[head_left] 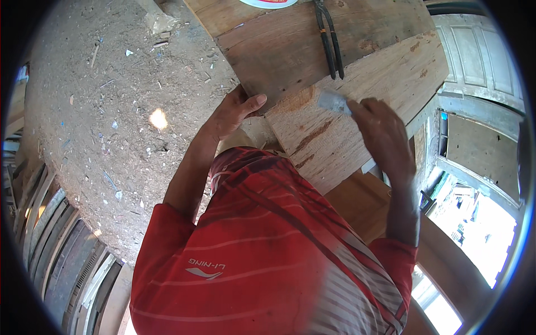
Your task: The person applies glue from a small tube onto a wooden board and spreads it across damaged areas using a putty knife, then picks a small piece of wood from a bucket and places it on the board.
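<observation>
My right hand [382, 128] is closed around a scraper with a flat, light grey rectangular blade [333, 102]. Its blade lies over a pale wooden board [379, 84] that has rough brown streaks; the handle is hidden in my fist. At the near left corner of a darker brown board [273, 56], my left hand [237, 111] grips the edge, thumb on top and fingers mostly out of sight below. Pincers [329, 44] with dark handles rest on the boards, just beyond the scraper.
Part of a white tub [268, 3] shows at the far edge. Debris litters the concrete floor [128, 89] on the left. Planks [67, 245] stack at the lower left. A pale panelled door [474, 56] and a brown panel [480, 151] stand on the right.
</observation>
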Demonstrator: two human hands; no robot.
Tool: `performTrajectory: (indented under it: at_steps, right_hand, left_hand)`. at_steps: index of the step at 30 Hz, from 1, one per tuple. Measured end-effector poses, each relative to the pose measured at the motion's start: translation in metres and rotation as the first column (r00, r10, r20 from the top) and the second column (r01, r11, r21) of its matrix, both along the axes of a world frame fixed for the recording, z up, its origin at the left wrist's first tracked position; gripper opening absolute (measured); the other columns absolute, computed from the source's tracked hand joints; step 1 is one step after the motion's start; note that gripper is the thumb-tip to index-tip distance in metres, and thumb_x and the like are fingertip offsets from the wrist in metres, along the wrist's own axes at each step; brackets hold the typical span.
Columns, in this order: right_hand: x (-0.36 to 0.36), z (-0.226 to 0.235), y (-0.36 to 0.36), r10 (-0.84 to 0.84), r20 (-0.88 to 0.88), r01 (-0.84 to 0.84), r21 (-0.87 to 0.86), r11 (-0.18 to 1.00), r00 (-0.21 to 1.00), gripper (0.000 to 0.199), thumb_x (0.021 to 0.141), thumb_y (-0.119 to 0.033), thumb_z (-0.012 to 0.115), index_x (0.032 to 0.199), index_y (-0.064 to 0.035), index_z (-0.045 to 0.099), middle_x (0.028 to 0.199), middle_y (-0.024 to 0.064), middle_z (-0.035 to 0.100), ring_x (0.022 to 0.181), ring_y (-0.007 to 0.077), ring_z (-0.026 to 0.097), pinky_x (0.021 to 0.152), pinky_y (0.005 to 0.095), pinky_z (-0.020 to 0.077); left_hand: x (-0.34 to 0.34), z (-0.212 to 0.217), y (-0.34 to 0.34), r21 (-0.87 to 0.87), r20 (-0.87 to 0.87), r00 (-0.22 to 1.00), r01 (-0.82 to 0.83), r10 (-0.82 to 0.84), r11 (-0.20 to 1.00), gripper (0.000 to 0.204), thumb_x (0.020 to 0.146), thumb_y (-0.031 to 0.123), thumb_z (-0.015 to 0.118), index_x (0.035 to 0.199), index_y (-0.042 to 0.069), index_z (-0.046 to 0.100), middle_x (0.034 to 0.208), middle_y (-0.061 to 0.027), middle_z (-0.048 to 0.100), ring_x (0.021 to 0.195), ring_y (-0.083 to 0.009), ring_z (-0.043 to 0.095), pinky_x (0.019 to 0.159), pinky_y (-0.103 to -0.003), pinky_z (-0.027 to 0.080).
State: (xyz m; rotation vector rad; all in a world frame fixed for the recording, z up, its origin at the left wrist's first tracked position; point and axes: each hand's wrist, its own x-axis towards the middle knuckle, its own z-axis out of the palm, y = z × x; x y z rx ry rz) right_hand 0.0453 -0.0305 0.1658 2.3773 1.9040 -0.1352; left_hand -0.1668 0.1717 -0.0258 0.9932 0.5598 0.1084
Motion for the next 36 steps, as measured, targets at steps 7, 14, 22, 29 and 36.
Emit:
performTrajectory:
  at_steps: [7, 14, 22, 29, 36]
  right_hand:
    - [-0.068, -0.074, -0.044, -0.368, -0.306, 0.425, 0.149, 0.893, 0.878, 0.032, 0.097, -0.011, 0.067, 0.128, -0.0058, 0.066, 0.105, 0.0130, 0.065, 0.093, 0.0332, 0.069, 0.077, 0.0459, 0.0584]
    - [-0.076, -0.116, -0.025, -0.464, -0.419, 0.597, 0.282, 0.751, 0.781, 0.031, 0.097, -0.009, 0.067, 0.128, -0.0083, 0.069, 0.109, 0.0149, 0.068, 0.095, 0.0339, 0.070, 0.078, 0.0451, 0.0578]
    - [-0.071, -0.110, -0.025, -0.485, -0.422, 0.618, 0.276, 0.736, 0.766, 0.029, 0.097, -0.009, 0.067, 0.126, -0.0092, 0.071, 0.107, 0.0135, 0.069, 0.091, 0.0337, 0.071, 0.077, 0.0440, 0.0572]
    - [-0.065, -0.100, -0.025, -0.489, -0.476, 0.647, 0.254, 0.719, 0.731, 0.027, 0.097, -0.009, 0.067, 0.123, -0.0082, 0.072, 0.105, 0.0148, 0.070, 0.090, 0.0336, 0.071, 0.077, 0.0439, 0.0563]
    - [-0.058, -0.098, -0.022, -0.447, -0.553, 0.649, 0.243, 0.721, 0.704, 0.025, 0.097, -0.010, 0.068, 0.121, -0.0064, 0.073, 0.105, 0.0142, 0.070, 0.092, 0.0347, 0.071, 0.078, 0.0440, 0.0561]
  left_hand:
    - [0.001, 0.010, 0.004, 0.002, -0.033, 0.998, 0.055, -0.055, 0.998, 0.094, 0.093, 0.050, 0.075, 0.155, -0.005, 0.031, 0.147, -0.0164, 0.051, 0.128, -0.0233, 0.056, 0.102, -0.035, 0.051]
    - [0.003, 0.014, 0.012, -0.014, -0.075, 0.988, 0.136, -0.137, 0.991, 0.093, 0.095, 0.049, 0.073, 0.156, -0.006, 0.030, 0.148, -0.0177, 0.049, 0.132, -0.0268, 0.055, 0.101, -0.039, 0.054]
    - [0.003, 0.008, 0.013, 0.007, -0.081, 0.984, 0.158, -0.157, 0.987, 0.090, 0.096, 0.047, 0.073, 0.154, -0.007, 0.031, 0.147, -0.0175, 0.049, 0.131, -0.0273, 0.055, 0.100, -0.040, 0.055]
    - [0.002, 0.003, 0.015, 0.001, -0.062, 0.984, 0.169, -0.169, 0.986, 0.085, 0.097, 0.045, 0.072, 0.155, -0.004, 0.032, 0.147, -0.0160, 0.049, 0.130, -0.0269, 0.055, 0.100, -0.040, 0.056]
    - [0.002, 0.010, 0.016, 0.029, -0.064, 0.982, 0.182, -0.180, 0.983, 0.085, 0.097, 0.045, 0.072, 0.155, -0.003, 0.032, 0.147, -0.0148, 0.049, 0.130, -0.0260, 0.056, 0.100, -0.040, 0.056]
